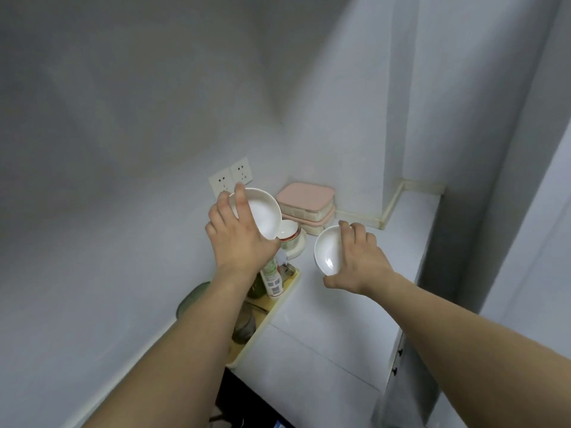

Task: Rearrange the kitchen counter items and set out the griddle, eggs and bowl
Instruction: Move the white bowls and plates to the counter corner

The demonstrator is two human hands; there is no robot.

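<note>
My left hand [239, 239] grips a shallow white bowl [262, 213] by its rim and holds it tilted in the air near the wall sockets. My right hand [358, 257] grips a second white bowl [328, 254] by its right rim, tilted, just above the white counter [324, 335]. Behind the left bowl, a patterned bowl [289, 233] sits on a round cream base. Two stacked pink-lidded boxes [306, 208] stand in the back corner. No griddle or eggs show in view.
A yellow tray [278, 307] along the left wall holds a white bottle [273, 279], a green jar and other containers. Two wall sockets [230, 177] sit above it. Cabinet drawers with dark knobs [397, 361] lie along the counter's right edge.
</note>
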